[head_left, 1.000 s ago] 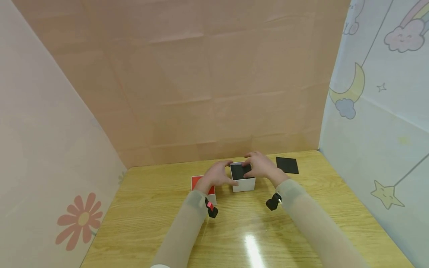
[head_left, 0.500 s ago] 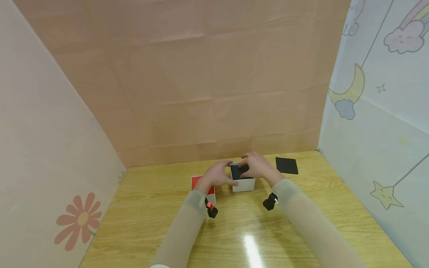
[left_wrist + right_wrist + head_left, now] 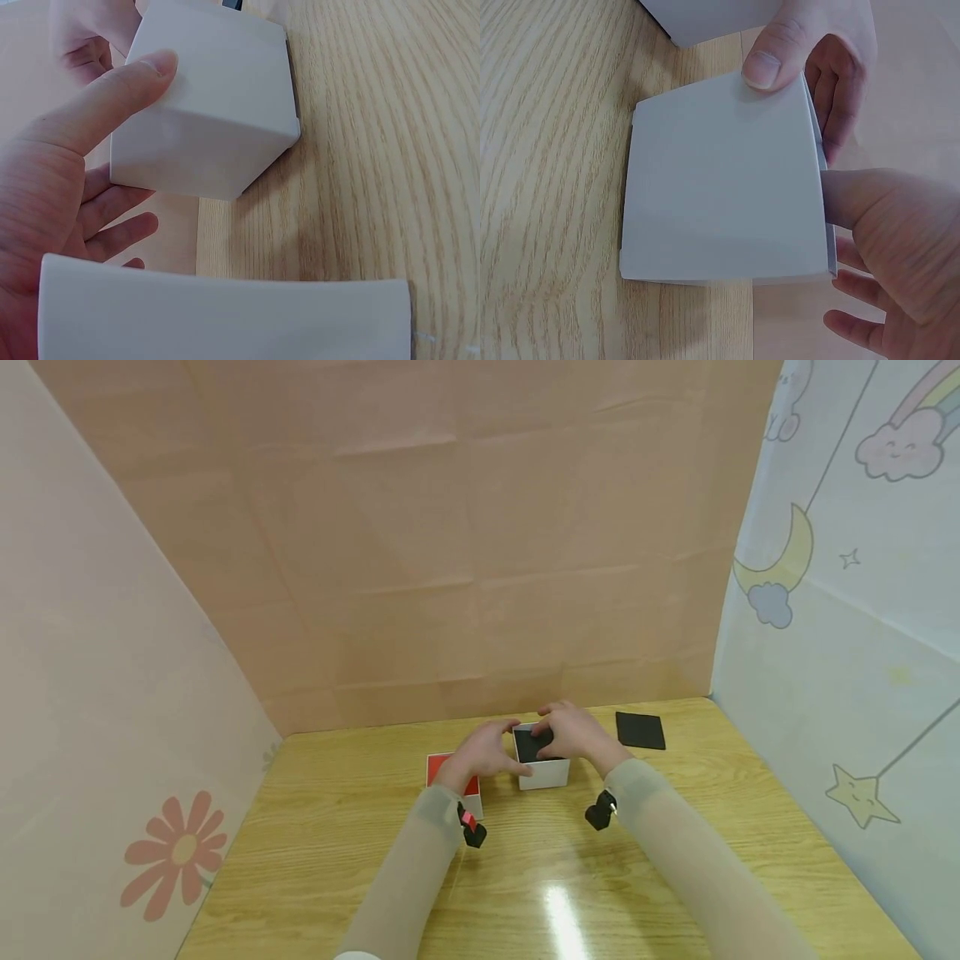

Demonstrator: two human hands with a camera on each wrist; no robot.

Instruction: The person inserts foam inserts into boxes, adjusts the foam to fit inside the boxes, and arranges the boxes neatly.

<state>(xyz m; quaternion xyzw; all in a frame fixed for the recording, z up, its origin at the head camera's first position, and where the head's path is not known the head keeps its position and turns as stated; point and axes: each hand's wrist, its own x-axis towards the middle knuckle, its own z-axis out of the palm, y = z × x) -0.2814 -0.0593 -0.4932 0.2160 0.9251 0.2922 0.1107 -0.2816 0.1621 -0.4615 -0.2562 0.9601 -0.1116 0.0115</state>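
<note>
A small white box (image 3: 543, 775) stands upright on the table, its top uncovered and a black surface (image 3: 528, 745) showing inside. My left hand (image 3: 483, 750) grips its front left corner, thumb flat on the front face (image 3: 202, 67) and fingers around the left side. From the right, my right hand (image 3: 576, 732) reaches over the rim. In the right wrist view its thumb (image 3: 840, 196) dips into the box. The box wall hides the thumb's tip, so whether it pinches anything inside cannot be told.
A second white box (image 3: 472, 807) with a red top or inside stands left of the first, partly beneath my left wrist. A thin black square (image 3: 641, 731) lies on the wooden table (image 3: 337, 843) at the back right. Patterned walls border both sides; a brown sheet hangs behind.
My right hand has shifted slightly left, farther over the box, showing less of the black surface. The left hand and both boxes have stayed in place.
</note>
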